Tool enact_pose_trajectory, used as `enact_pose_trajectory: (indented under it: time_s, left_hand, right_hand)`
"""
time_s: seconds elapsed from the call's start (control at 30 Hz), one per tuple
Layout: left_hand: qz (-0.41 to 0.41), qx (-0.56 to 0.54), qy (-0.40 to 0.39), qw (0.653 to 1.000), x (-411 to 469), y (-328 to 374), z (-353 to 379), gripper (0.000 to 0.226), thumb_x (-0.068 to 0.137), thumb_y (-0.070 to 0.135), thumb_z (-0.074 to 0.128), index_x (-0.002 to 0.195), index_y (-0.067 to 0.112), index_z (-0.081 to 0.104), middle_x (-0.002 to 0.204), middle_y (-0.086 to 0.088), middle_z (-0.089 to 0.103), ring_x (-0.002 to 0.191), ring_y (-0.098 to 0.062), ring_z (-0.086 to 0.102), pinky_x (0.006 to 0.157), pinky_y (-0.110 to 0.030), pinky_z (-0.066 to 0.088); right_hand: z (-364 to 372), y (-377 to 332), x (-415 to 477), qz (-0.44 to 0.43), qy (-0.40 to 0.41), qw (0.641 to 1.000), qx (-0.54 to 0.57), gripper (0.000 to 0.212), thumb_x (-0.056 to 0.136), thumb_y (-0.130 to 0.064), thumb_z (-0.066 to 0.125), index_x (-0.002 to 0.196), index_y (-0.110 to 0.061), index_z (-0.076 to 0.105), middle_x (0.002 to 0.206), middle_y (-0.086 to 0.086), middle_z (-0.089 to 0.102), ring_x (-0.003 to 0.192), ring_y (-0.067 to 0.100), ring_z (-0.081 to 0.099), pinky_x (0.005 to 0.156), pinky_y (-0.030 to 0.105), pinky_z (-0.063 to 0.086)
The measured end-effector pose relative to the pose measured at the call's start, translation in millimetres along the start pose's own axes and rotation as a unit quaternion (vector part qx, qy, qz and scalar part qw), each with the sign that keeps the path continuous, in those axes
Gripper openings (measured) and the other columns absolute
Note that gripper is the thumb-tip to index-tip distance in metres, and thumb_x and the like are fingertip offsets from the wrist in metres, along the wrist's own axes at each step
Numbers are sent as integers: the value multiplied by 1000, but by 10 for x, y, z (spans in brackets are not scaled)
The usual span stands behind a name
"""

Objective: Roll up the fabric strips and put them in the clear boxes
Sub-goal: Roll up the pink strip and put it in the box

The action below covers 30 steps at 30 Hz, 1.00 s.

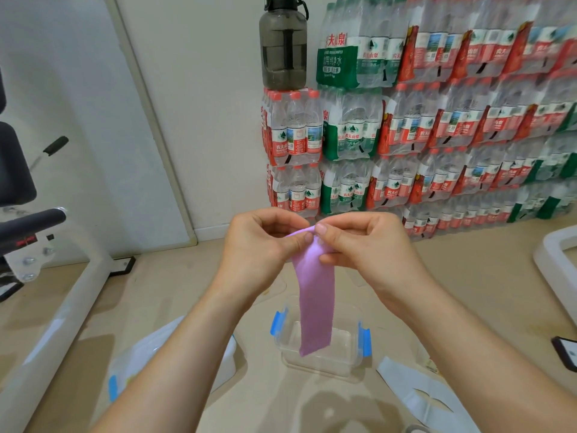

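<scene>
A purple fabric strip [313,304] hangs straight down from my two hands, its top end pinched between their fingertips. My left hand [259,242] and my right hand [362,242] meet at that top end, held in the air in front of me. The strip's lower end dangles over an open clear box [349,360] with blue clips that stands on the floor below. A second clear box [224,364] with a blue clip lies at the lower left, mostly hidden behind my left forearm.
Stacked packs of water bottles [437,135] fill the back right, with a dark jug [282,45] on top. White exercise equipment [56,307] runs along the left. A white paper bag [421,398] lies at the lower right, a dark phone-like object [566,353] beyond it.
</scene>
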State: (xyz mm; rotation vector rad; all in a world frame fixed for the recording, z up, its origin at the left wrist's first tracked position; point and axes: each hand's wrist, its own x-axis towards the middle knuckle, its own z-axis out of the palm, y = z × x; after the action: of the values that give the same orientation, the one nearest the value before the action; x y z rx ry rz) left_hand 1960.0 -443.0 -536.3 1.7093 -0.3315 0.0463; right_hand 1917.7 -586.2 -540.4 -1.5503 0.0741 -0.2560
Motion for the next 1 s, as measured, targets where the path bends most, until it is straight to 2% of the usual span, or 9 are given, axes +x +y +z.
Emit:
enact_pose_trajectory:
  time_s: [0.13, 0.27, 0.33, 0.43, 0.53, 0.6, 0.83, 0.93, 1.0]
  left_hand:
    - [-15, -6, -36, 999, 2, 0, -21, 12, 73, -3, 75, 78, 7, 71, 75, -10, 72, 67, -12, 67, 64, -21, 55]
    - [-42, -31, -76, 996, 0, 24, -67, 6, 75, 4, 74, 81, 7, 73, 83, -18, 73, 78, -24, 66, 84, -46, 54]
    - [-48, -28, -81, 995, -9, 40, -74, 8, 76, 9, 74, 84, 6, 74, 89, -20, 73, 83, -27, 67, 89, -50, 51]
    - [-46, -12, -81, 996, -8, 39, -79, 7, 76, 7, 75, 83, 8, 75, 85, -15, 75, 81, -24, 69, 84, -40, 55]
    - [-32, -9, -62, 997, -9, 41, -73, 9, 73, 2, 77, 78, 9, 74, 75, -8, 75, 70, -13, 69, 67, -22, 57]
    - [-23, -2, -50, 998, -10, 35, -63, 11, 72, 0, 78, 77, 8, 73, 71, -6, 74, 66, -10, 68, 62, -17, 55]
    - [-5, 19, -56, 998, -13, 25, -61, 8, 74, 7, 77, 79, 11, 73, 75, -6, 74, 69, -11, 68, 65, -20, 56]
    - [-26, 22, -89, 995, -18, 32, -91, 8, 80, 17, 72, 85, 12, 75, 84, -12, 75, 76, -18, 66, 73, -33, 55]
    - [-30, 20, -91, 995, -21, 36, -100, 8, 79, 17, 73, 85, 12, 76, 82, -13, 75, 71, -18, 63, 71, -32, 53]
  right_hand:
    - [-9, -4, -4, -2, 5, 1000, 1, 6, 84, -5, 69, 87, -3, 74, 78, 9, 76, 70, 13, 70, 64, 25, 59]
    - [-38, -23, -9, 1, 4, 1000, -6, 6, 82, -3, 70, 86, -5, 74, 74, 7, 75, 70, 13, 71, 61, 22, 56]
    - [-48, -35, -12, 2, 3, 1000, -7, 7, 82, -2, 70, 86, -7, 73, 73, 7, 75, 71, 14, 72, 62, 21, 56]
    - [-47, -38, -17, 3, -3, 1000, -1, 9, 83, -1, 69, 91, -5, 71, 79, 10, 76, 74, 16, 73, 63, 22, 57]
    - [-39, -36, -17, 7, -8, 1000, -7, 13, 84, -2, 68, 96, -6, 70, 82, 12, 76, 75, 16, 73, 65, 24, 58]
    - [-33, -35, -12, 9, -11, 1000, -13, 13, 83, -4, 70, 95, -7, 71, 82, 12, 75, 73, 16, 72, 66, 26, 58]
    - [-23, -29, 0, 11, 3, 1000, 3, 10, 80, -1, 71, 89, -6, 71, 80, 17, 74, 69, 18, 71, 65, 23, 57]
    - [-57, -40, 5, 16, 3, 999, 31, 15, 80, 3, 70, 94, -3, 69, 78, 13, 74, 70, 16, 71, 64, 22, 57]
    - [-65, -39, 8, 23, -4, 999, 37, 17, 79, 3, 70, 96, -2, 69, 81, 14, 75, 72, 17, 72, 66, 23, 57]
